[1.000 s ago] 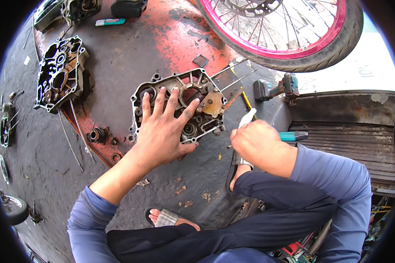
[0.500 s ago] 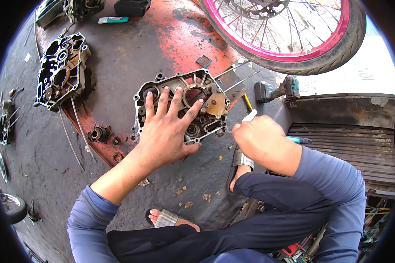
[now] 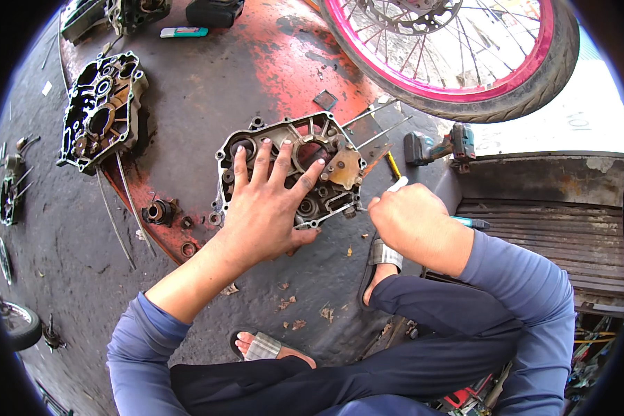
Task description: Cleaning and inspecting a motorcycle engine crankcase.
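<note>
The grip of the left hand (image 3: 267,201) is loose: the hand lies flat and wide open, palm down, on top of the engine case (image 3: 291,170). Its fingers (image 3: 281,156) spread out like a fan over the holes of the case and press on it. The left arm in its blue sleeve (image 3: 135,343) comes in from the lower left and stretches straight up to the case.

The right hand (image 3: 412,222) is shut in a fist around a small tool (image 3: 397,184) with a white tip that pokes out at the top of the fist. The tip points at the right edge of the engine case, just beside it. The wrist bends a little, and the right arm comes in from the lower right, bent at the elbow.

The engine case lies flat on the floor (image 3: 208,90), on a dark, oily patch with red paint. It is grey metal with many round holes and a brown plate on its right side. Two thin metal rods (image 3: 378,121) stick out from its upper right.

A second engine case (image 3: 100,111) lies well apart at the upper left. A wheel (image 3: 457,55) with a pink rim lies at the top right. A power drill (image 3: 440,147) rests near the wheel. The person sits with a sandal (image 3: 383,253) just under the right hand.
</note>
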A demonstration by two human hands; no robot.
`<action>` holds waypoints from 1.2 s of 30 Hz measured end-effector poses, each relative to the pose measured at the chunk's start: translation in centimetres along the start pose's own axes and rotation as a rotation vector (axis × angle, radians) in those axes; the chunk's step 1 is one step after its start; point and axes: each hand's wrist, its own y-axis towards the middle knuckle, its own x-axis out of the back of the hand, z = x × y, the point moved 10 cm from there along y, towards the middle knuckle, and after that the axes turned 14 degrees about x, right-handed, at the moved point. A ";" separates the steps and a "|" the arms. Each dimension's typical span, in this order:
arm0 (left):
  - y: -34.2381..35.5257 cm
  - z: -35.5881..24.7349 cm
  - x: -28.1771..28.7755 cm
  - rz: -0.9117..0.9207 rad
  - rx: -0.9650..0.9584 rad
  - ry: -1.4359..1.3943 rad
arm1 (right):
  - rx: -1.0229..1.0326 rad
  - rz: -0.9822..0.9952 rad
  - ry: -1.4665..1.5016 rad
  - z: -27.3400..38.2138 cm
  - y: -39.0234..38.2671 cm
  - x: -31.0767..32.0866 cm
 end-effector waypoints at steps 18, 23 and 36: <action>0.0 0.0 -0.1 0.009 0.003 -0.010 | -0.015 -0.094 0.017 -0.2 0.1 0.2; 0.1 -0.1 -0.2 -0.003 -0.001 -0.008 | -0.031 -0.156 -0.014 -0.2 0.0 0.9; -5.7 -2.4 2.8 -0.133 -0.309 -0.065 | -0.211 0.245 0.286 -11.8 -10.5 -17.8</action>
